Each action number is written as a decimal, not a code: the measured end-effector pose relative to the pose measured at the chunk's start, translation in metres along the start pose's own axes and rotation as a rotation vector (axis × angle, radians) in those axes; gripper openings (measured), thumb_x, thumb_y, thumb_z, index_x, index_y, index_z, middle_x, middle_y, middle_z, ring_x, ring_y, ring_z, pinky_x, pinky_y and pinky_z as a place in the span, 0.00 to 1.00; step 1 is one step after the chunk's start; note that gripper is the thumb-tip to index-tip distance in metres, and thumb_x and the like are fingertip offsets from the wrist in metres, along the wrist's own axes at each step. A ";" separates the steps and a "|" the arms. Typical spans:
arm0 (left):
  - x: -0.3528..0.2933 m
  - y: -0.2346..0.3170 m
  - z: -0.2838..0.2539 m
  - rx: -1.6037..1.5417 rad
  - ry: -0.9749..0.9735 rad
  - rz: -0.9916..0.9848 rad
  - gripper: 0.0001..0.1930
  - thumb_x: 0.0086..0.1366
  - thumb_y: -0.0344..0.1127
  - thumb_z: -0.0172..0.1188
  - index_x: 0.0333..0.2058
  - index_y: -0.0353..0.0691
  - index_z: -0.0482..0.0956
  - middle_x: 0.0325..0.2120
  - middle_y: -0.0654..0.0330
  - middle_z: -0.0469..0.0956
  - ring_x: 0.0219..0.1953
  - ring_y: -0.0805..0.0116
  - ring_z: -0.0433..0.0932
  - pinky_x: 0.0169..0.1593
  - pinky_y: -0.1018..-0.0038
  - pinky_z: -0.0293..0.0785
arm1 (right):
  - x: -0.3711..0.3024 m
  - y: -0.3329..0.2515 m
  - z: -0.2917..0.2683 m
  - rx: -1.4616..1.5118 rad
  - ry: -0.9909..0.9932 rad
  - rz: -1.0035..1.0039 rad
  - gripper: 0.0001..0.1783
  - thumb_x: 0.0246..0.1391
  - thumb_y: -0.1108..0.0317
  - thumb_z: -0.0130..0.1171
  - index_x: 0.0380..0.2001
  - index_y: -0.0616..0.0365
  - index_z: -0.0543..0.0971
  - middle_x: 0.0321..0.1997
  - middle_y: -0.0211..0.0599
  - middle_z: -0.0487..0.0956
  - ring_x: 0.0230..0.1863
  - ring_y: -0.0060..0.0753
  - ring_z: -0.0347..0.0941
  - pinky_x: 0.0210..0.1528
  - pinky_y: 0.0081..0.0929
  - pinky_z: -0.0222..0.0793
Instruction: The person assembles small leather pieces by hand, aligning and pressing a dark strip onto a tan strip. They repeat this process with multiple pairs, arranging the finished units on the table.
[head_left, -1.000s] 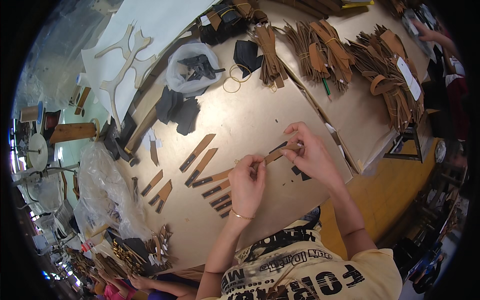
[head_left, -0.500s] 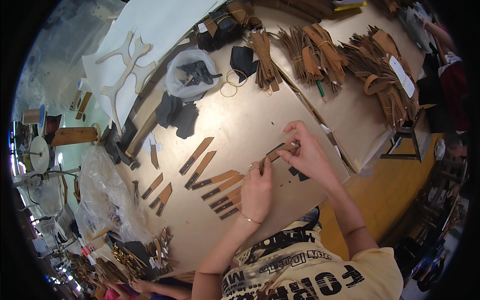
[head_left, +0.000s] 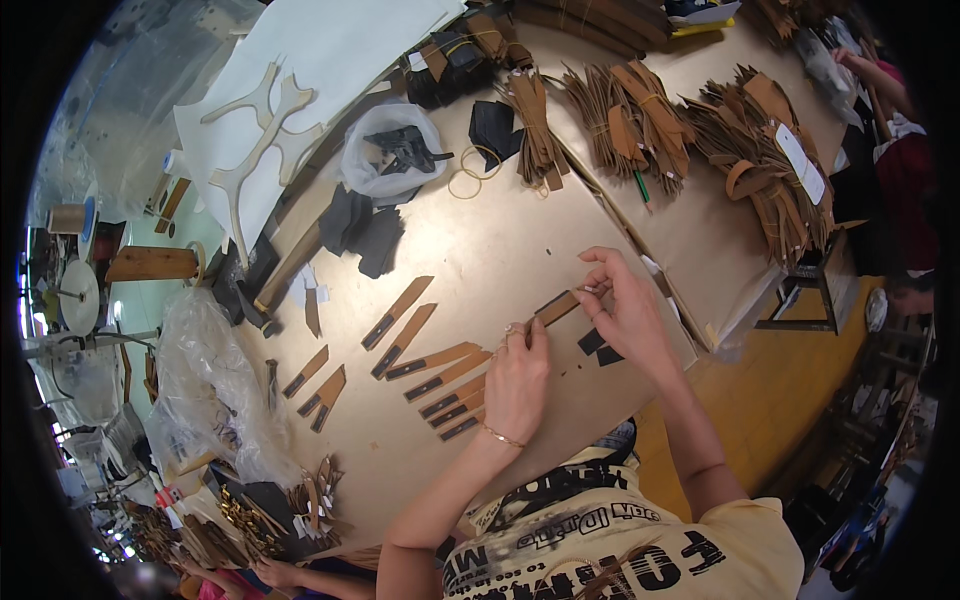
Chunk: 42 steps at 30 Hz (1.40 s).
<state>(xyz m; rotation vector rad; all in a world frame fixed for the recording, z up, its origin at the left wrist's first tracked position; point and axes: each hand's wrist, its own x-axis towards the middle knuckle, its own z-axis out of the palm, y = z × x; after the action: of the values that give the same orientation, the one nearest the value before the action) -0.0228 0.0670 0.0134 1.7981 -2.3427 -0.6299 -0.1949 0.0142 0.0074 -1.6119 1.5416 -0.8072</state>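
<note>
Your left hand point(head_left: 516, 385) is over a shiny beige tabletop point(head_left: 390, 490), which catches a soft glare point(head_left: 440, 235) beyond it. To the right of your right hand point(head_left: 622, 312), a long seam point(head_left: 622, 220) parts that surface from a second tabletop point(head_left: 690, 235), with a dark metal frame point(head_left: 800, 325) below its edge. Past your right hand you also see a yellow-brown floor point(head_left: 770, 395). Far left of your left hand is a pale green surface point(head_left: 195, 225); whether it's floor or furniture, you can't tell. Nearer you on that side, small bright lights point(head_left: 100, 538) shine.
</note>
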 end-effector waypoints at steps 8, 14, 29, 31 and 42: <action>0.004 -0.006 -0.001 -0.171 0.042 -0.060 0.17 0.62 0.22 0.52 0.50 0.33 0.77 0.35 0.50 0.73 0.34 0.51 0.79 0.37 0.61 0.77 | -0.022 0.002 0.012 -0.710 0.202 -0.373 0.19 0.44 0.77 0.63 0.43 0.55 0.78 0.50 0.42 0.73 0.49 0.45 0.72 0.44 0.34 0.72; 0.010 -0.028 -0.018 -0.502 0.158 -0.119 0.11 0.64 0.28 0.56 0.46 0.38 0.78 0.33 0.50 0.79 0.36 0.51 0.80 0.37 0.60 0.76 | -0.047 -0.018 0.045 -0.371 0.057 -0.398 0.18 0.42 0.79 0.63 0.41 0.59 0.80 0.45 0.40 0.77 0.45 0.45 0.74 0.47 0.38 0.73; 0.014 -0.023 0.005 -0.461 0.411 -0.062 0.07 0.58 0.31 0.67 0.36 0.39 0.84 0.37 0.56 0.76 0.42 0.57 0.73 0.48 0.65 0.67 | -0.016 -0.015 0.030 0.136 -0.053 0.132 0.10 0.58 0.73 0.59 0.43 0.64 0.80 0.33 0.43 0.84 0.30 0.33 0.82 0.35 0.28 0.78; 0.015 -0.021 0.013 -0.449 0.426 -0.100 0.07 0.57 0.32 0.67 0.34 0.40 0.84 0.36 0.57 0.75 0.43 0.58 0.72 0.49 0.64 0.65 | -0.011 -0.014 0.025 0.160 -0.097 0.192 0.10 0.58 0.73 0.58 0.43 0.64 0.80 0.32 0.41 0.83 0.30 0.29 0.81 0.35 0.26 0.77; 0.020 -0.022 0.018 -0.520 0.419 -0.156 0.06 0.53 0.30 0.67 0.31 0.42 0.83 0.35 0.59 0.75 0.43 0.56 0.71 0.51 0.62 0.64 | -0.006 -0.006 0.021 0.199 -0.159 0.227 0.11 0.58 0.76 0.56 0.45 0.64 0.79 0.31 0.35 0.82 0.28 0.21 0.75 0.32 0.21 0.72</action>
<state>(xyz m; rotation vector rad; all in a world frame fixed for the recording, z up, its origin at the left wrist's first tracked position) -0.0149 0.0482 -0.0143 1.6719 -1.6000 -0.7147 -0.1740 0.0222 0.0022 -1.2979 1.4505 -0.6682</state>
